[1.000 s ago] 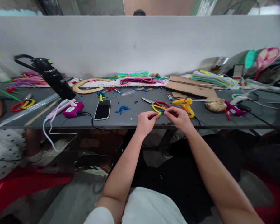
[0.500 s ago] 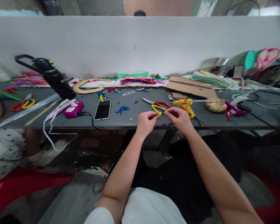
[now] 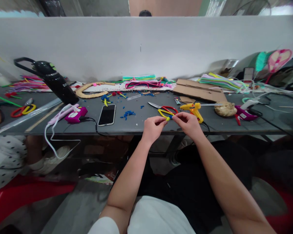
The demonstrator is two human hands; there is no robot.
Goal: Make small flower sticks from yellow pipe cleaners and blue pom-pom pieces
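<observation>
My left hand (image 3: 153,127) and my right hand (image 3: 188,123) meet in front of me at the near edge of the dark table (image 3: 136,125). Both pinch a small yellow and blue pipe-cleaner piece (image 3: 168,118) between their fingertips. Just behind the piece lie scissors with red and yellow handles (image 3: 165,110). A yellow glue gun (image 3: 194,110) stands right behind my right hand.
A black phone (image 3: 107,114), blue scraps (image 3: 128,113), a purple glue gun (image 3: 75,114) with cables and a black bottle (image 3: 52,80) sit to the left. Cardboard (image 3: 197,90) and pipe-cleaner bundles (image 3: 221,82) lie at the back right. Another person sits at far left (image 3: 5,152).
</observation>
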